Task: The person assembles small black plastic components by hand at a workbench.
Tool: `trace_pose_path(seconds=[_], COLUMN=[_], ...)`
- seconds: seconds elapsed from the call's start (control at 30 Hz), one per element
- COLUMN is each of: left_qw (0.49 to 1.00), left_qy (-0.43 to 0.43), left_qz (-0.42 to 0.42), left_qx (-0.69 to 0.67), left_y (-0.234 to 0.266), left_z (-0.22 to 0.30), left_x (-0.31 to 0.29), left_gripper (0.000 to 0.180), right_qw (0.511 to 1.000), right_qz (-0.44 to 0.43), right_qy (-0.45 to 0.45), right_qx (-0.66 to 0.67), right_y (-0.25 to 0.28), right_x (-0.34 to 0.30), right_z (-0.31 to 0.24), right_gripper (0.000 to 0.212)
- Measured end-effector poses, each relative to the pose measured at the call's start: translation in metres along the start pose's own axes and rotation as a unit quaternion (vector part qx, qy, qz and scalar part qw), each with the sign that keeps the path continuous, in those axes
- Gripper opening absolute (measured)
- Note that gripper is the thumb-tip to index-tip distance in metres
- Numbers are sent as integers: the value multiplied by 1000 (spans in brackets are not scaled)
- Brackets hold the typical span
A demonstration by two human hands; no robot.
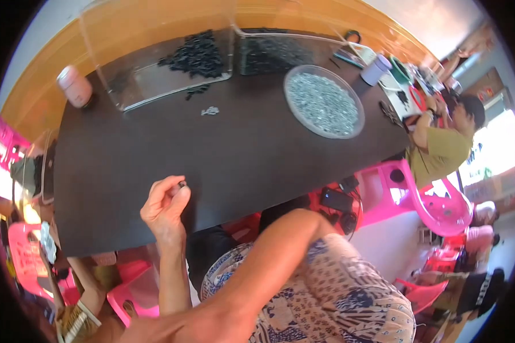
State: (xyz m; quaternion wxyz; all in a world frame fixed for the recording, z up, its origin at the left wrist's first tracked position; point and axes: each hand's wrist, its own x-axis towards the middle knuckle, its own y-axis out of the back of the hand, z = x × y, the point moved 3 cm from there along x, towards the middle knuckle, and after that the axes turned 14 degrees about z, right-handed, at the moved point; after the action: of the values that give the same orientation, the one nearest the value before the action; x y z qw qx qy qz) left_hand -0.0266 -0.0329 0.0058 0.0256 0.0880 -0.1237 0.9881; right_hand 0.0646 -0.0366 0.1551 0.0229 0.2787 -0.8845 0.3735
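My left hand [167,208] is raised over the near left part of the dark table [234,154]. Its thumb and fingers are pinched together on a small dark piece [182,184], too small to name. My right arm [269,266] lies across the patterned cloth on my lap, bent at its far end; the right hand does not show. Farther back on the table lie a little heap of pale small pieces [210,111] and a few black pieces [197,91]. A round clear tub [286,106] full of small silvery pieces [323,103] stands right of them.
Clear plastic bins [177,94] at the back hold black pieces [197,54]. A pink bottle [74,87] stands far left, a lilac cup [376,70] far right. A co-worker [446,140] sits at the right end. Pink chairs [383,191] stand around the table.
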Motion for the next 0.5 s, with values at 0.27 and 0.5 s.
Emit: trace_pose_path(seconds=[0.27, 0.5], left_qw=[998, 996], left_qy=[63, 78], left_qz=[8, -7], left_qx=[-2, -33], left_y=[0, 2], left_z=[-4, -9], left_x=[-5, -1], left_gripper=[19, 19], right_qw=[992, 983], right_qz=[8, -82], right_qy=[129, -22], right_qx=[-3, 161], right_y=[4, -1], right_x=[-3, -22], right_z=[0, -19], right_gripper=[48, 71])
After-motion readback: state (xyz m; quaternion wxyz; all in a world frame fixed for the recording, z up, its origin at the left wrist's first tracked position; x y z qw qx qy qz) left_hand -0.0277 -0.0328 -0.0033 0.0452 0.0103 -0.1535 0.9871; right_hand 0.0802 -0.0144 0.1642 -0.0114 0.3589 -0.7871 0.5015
